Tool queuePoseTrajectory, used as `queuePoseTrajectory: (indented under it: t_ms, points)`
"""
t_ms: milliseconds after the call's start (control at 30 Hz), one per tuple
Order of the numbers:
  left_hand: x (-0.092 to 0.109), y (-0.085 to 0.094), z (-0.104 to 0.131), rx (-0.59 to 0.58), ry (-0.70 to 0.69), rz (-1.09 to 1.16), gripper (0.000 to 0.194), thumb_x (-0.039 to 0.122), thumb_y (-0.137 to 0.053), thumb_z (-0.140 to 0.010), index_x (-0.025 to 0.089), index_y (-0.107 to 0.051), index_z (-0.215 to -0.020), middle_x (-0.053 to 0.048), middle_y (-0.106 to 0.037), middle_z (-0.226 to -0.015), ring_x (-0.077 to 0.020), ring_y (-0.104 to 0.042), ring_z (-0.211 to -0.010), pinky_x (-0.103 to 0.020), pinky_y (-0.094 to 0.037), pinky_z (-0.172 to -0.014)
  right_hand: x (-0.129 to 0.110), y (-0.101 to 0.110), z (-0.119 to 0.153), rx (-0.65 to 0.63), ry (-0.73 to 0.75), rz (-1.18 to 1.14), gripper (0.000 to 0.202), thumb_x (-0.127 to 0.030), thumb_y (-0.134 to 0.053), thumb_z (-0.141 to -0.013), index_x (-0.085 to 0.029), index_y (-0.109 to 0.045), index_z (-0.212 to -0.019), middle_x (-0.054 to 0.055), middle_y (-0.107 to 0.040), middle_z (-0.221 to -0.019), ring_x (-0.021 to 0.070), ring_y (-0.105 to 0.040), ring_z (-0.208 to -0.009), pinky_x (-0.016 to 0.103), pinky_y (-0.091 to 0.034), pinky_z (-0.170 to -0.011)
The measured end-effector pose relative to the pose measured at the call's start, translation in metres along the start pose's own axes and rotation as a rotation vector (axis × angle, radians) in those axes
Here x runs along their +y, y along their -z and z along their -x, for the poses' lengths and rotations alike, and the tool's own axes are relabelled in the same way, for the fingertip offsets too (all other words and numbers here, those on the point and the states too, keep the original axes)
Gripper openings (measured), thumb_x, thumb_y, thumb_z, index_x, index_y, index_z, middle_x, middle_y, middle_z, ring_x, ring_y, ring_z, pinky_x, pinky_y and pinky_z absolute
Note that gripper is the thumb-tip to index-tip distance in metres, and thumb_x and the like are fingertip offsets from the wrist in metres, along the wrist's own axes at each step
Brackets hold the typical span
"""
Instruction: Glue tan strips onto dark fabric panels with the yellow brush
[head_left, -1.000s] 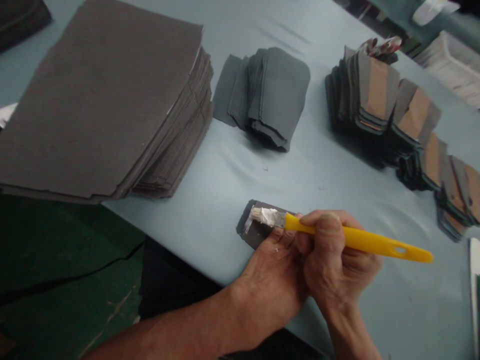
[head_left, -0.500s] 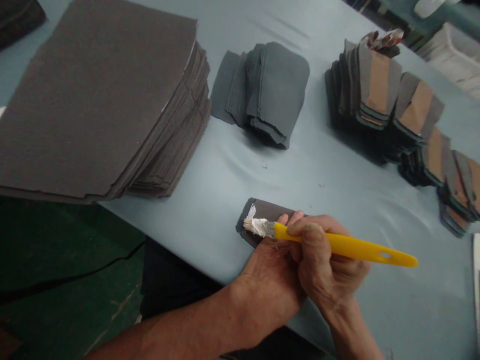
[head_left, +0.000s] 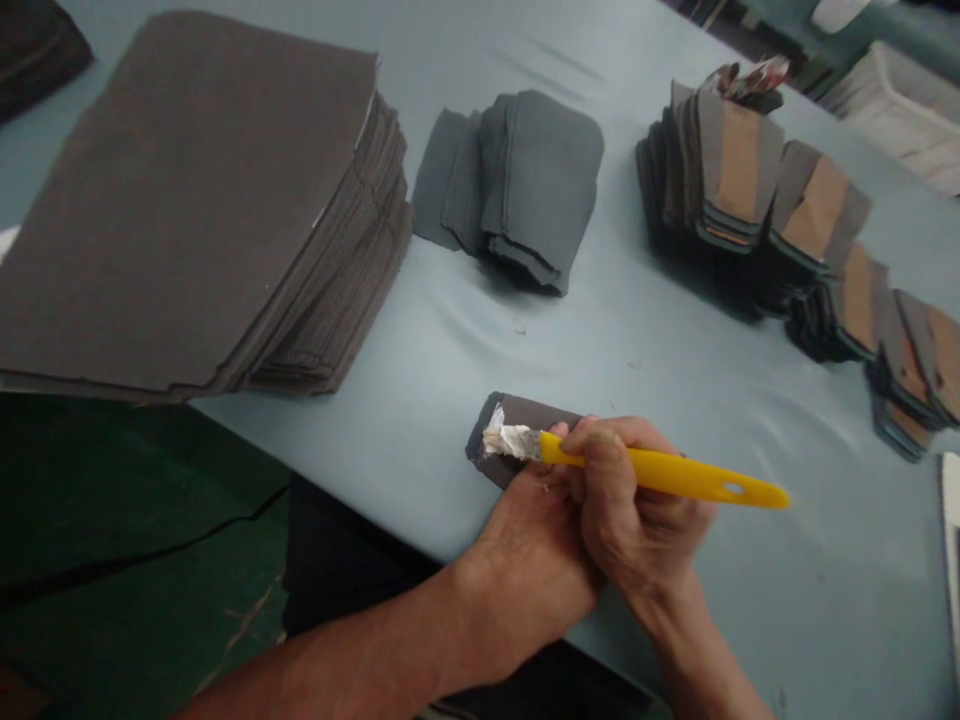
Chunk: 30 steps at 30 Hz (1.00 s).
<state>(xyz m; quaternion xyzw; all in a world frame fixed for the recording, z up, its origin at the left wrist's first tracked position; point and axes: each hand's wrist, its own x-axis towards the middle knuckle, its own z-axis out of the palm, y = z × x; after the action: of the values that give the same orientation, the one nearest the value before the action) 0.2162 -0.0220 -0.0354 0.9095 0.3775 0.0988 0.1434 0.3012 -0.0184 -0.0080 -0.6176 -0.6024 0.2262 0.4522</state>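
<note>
My right hand [head_left: 637, 500] is closed around the yellow handle of a paintbrush [head_left: 697, 475]. White paste coats its bristles, and their tips touch the left end of a small dark grey piece of sheet material [head_left: 544, 410]. A streak of white paste [head_left: 497, 418] lies along that end, near a darker edge strip. My left hand [head_left: 536, 540] rests over the piece and holds it against the table, its fingers partly hidden beneath my right hand. The piece's right part is covered by both hands.
A tall stack of large brown-grey sheets [head_left: 195, 200] stands at the left table edge. Beside it are smaller blue-grey pieces [head_left: 551, 180] in a stack. Several bundles with tan strips [head_left: 739, 165] run along the right. A white bin [head_left: 900, 110] is at the far right.
The brush and my right hand have shifted slightly left. The white paste at the piece's end looks thicker and wider. My left hand still holds the piece, and the view has moved a little.
</note>
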Motion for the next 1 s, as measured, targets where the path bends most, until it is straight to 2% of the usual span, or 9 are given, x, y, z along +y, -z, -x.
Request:
queuePoseTrajectory:
  t_ms: [100,233,400,533,667,733,833,900,1000]
  points:
    - [-0.003,-0.005,0.007,0.030,-0.049,0.027,0.045,0.023,-0.048,-0.107,0.022,-0.049,-0.151,-0.007,-0.062,-0.151,-0.0262,-0.054,-0.144,-0.047,-0.052,-0.118,-0.006,-0.004,-0.004,0.031,0.103,0.068,0.025,-0.038,-0.061,-0.103,-0.023,-0.071,-0.086,-0.005,-0.061,-0.060,0.0119,-0.058,-0.050,0.026,-0.051,-0.055]
    - [-0.006,-0.003,0.014,0.072,-0.068,0.045,0.044,0.027,-0.041,-0.109,0.016,-0.048,-0.152,-0.006,-0.062,-0.152,-0.0211,-0.049,-0.148,-0.035,-0.037,-0.128,-0.012,-0.007,-0.008,0.096,0.129,0.123,0.025,-0.035,-0.059,-0.103,-0.023,-0.070,-0.085,-0.005,-0.065,-0.064,0.0102,-0.060,-0.052,0.022,-0.047,-0.051]
    - [-0.005,0.004,0.012,0.185,-0.062,-0.018,0.045,0.028,-0.038,-0.110,0.010,-0.049,-0.150,-0.010,-0.050,-0.163,-0.0249,-0.033,-0.158,-0.039,-0.027,-0.132,-0.011,-0.009,-0.011,0.112,0.061,0.036,0.027,-0.038,-0.058,-0.104,-0.022,-0.069,-0.085,-0.003,-0.068,-0.066,0.0111,-0.064,-0.055,0.023,-0.050,-0.054]
    - [-0.006,0.006,0.012,0.200,-0.094,-0.025,0.046,0.029,-0.036,-0.110,0.010,-0.052,-0.149,-0.011,-0.047,-0.166,-0.0274,-0.039,-0.155,-0.044,-0.027,-0.132,-0.009,-0.010,-0.012,0.109,0.018,0.007,0.029,-0.042,-0.059,-0.104,-0.022,-0.069,-0.085,-0.003,-0.067,-0.064,0.0124,-0.063,-0.055,0.025,-0.050,-0.056]
    - [-0.008,0.006,0.013,0.166,-0.120,0.024,0.049,0.030,-0.038,-0.109,0.011,-0.048,-0.152,-0.013,-0.046,-0.166,-0.0280,-0.043,-0.152,-0.047,-0.024,-0.133,-0.007,-0.012,-0.012,0.145,0.049,0.013,0.034,-0.046,-0.058,-0.103,-0.020,-0.070,-0.082,0.000,-0.068,-0.067,0.0127,-0.064,-0.058,0.025,-0.048,-0.055]
    - [-0.008,0.008,0.014,0.135,-0.087,0.059,0.054,0.035,-0.041,-0.108,0.011,-0.044,-0.156,-0.014,-0.045,-0.166,-0.0287,-0.042,-0.153,-0.047,-0.024,-0.133,-0.008,-0.011,-0.012,0.230,0.070,-0.085,0.036,-0.048,-0.059,-0.103,-0.020,-0.069,-0.082,-0.002,-0.063,-0.062,0.0119,-0.062,-0.055,0.024,-0.047,-0.052]
    - [-0.008,0.012,0.015,0.089,-0.037,0.074,0.063,0.044,-0.045,-0.107,0.009,-0.040,-0.158,-0.016,-0.044,-0.166,-0.0305,-0.037,-0.156,-0.047,-0.025,-0.133,-0.015,-0.001,-0.012,0.451,0.056,-0.239,0.040,-0.052,-0.062,-0.101,-0.019,-0.067,-0.080,-0.006,-0.053,-0.055,0.0097,-0.054,-0.048,0.022,-0.042,-0.046]
    - [-0.008,0.015,0.015,0.068,-0.030,0.066,0.064,0.047,-0.047,-0.106,0.009,-0.040,-0.158,-0.016,-0.040,-0.169,-0.0317,-0.033,-0.159,-0.048,-0.024,-0.133,-0.021,0.014,-0.011,0.583,0.040,-0.294,0.041,-0.054,-0.064,-0.100,-0.019,-0.066,-0.078,-0.006,-0.052,-0.054,0.0083,-0.050,-0.044,0.021,-0.038,-0.044]
    - [-0.008,0.018,0.015,0.069,-0.026,0.040,0.062,0.046,-0.047,-0.106,0.012,-0.044,-0.157,-0.015,-0.036,-0.171,-0.0316,-0.029,-0.161,-0.050,-0.026,-0.132,-0.018,0.047,-0.006,0.708,0.022,-0.322,0.042,-0.053,-0.065,-0.100,-0.018,-0.064,-0.077,-0.007,-0.049,-0.053,0.0077,-0.047,-0.042,0.021,-0.036,-0.043]
